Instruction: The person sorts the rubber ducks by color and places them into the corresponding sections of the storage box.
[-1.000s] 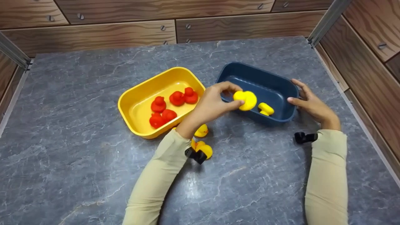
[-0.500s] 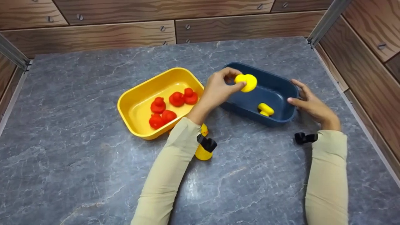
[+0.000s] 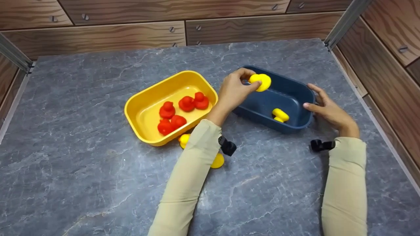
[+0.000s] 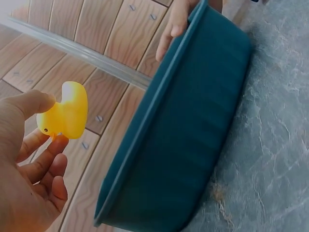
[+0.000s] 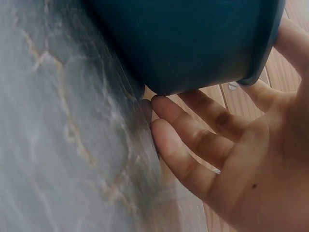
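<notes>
Shifted farther over the bin [image 3: 285, 77] since a second ago, our duck [image 3: 262, 82] hangs pinched in our left hand [image 3: 233, 91], lengthwise across from our right hand [image 3: 329, 108], which holds the bin's end.

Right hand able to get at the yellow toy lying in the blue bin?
Likely yes: the right hand holds the blue bin close to the yellow toy, which nothing in view covers.

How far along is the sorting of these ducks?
Looks done: red ducks lie in the yellow tub, and a yellow duck in the blue tub. In hand: the left hand pinches another duck above the blue tub; the right hand touches that tub's end. Apparently remaining: two yellow shapes on the table, probably ducks, partly hidden by the left sleeve.
</notes>
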Action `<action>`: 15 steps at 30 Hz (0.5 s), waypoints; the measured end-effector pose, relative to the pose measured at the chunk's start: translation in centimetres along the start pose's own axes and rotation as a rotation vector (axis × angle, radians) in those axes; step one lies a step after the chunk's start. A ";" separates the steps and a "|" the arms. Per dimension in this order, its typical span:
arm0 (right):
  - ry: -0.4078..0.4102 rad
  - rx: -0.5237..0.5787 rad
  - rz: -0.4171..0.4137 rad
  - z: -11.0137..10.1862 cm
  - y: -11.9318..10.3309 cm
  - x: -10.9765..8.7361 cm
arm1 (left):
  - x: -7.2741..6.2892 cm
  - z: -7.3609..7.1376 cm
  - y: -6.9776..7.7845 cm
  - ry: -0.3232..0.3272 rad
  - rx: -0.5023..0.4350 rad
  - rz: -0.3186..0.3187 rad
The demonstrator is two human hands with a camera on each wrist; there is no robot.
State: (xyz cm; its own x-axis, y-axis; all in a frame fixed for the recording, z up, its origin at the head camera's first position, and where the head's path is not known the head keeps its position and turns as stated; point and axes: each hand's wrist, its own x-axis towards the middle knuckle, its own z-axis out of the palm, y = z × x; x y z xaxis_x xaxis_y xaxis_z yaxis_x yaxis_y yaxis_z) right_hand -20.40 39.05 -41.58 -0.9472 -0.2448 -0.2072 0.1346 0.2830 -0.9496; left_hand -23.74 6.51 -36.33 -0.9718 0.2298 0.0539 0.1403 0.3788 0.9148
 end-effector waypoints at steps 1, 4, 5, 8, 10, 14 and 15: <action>0.000 -0.006 0.002 0.0 0.0 0.0 | 0.1 0.1 -0.1 0.004 0.001 -0.003; 0.002 -0.012 0.009 -0.1 0.0 0.0 | 0.3 0.1 -0.3 0.011 -0.003 -0.007; 0.004 -0.014 0.011 -0.2 0.0 0.0 | 0.3 0.1 -0.4 0.014 -0.006 -0.008; 0.006 -0.016 0.016 -0.2 0.0 0.0 | 0.4 0.1 -0.6 0.020 -0.011 -0.007; 0.006 -0.018 0.015 -0.1 0.0 0.1 | 0.4 0.1 -0.7 0.032 -0.018 -0.003; 0.005 0.008 0.001 0.0 0.1 0.1 | 0.3 0.1 -0.9 0.053 -0.022 0.012; 0.005 0.017 -0.005 0.0 0.1 0.1 | 0.3 0.1 -1.0 0.055 -0.018 0.017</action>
State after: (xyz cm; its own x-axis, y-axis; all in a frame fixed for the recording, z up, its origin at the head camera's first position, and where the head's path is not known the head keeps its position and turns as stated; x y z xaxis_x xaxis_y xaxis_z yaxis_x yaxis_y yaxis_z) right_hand -20.51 39.05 -41.72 -0.9491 -0.2417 -0.2018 0.1353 0.2656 -0.9545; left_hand -24.12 6.24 -37.25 -0.9783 0.1861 0.0912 0.1541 0.3589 0.9206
